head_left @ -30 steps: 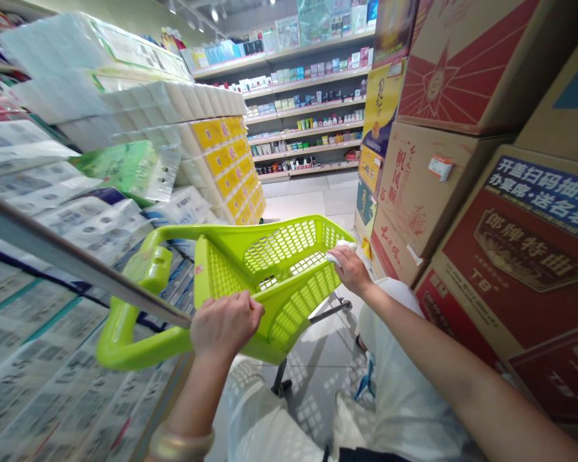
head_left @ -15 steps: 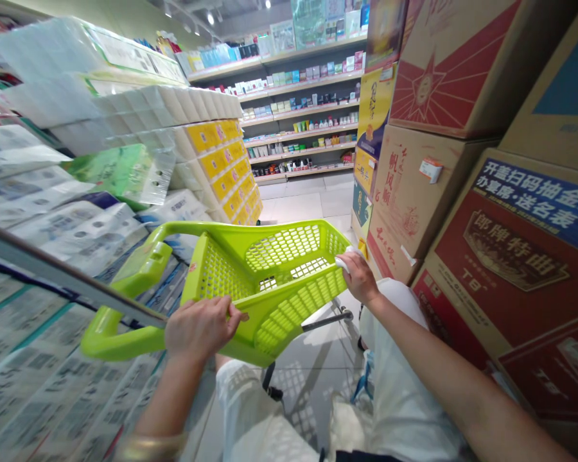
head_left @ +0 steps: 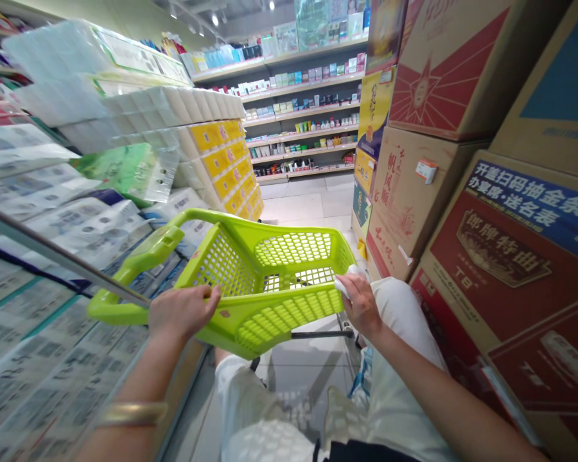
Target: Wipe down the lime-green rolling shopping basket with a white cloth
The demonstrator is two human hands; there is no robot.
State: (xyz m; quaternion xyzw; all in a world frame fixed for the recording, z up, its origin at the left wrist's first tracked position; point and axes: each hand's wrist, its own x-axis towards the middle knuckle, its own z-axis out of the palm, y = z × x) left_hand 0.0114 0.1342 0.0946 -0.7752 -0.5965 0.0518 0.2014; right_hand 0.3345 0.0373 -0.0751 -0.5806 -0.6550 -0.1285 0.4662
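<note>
A lime-green plastic shopping basket (head_left: 270, 282) on a wheeled frame is tilted in front of me in a store aisle. My left hand (head_left: 180, 311) grips the basket's near rim, fingers curled over the edge. My right hand (head_left: 361, 301) is closed on a white cloth (head_left: 349, 282) pressed against the basket's right outer wall. The basket's thick green handle (head_left: 135, 282) sticks out to the left. Nothing shows inside the basket.
Packs of tissue and toilet paper (head_left: 91, 167) fill the shelves on the left. Stacked cardboard cartons (head_left: 462, 192) with red print line the right. The tiled aisle floor (head_left: 303, 205) runs ahead to far shelves of small products (head_left: 303, 115).
The basket has tipped further and shifted slightly left and down. My left hand slid left along the near rim. My right hand with the cloth moved down the right wall.
</note>
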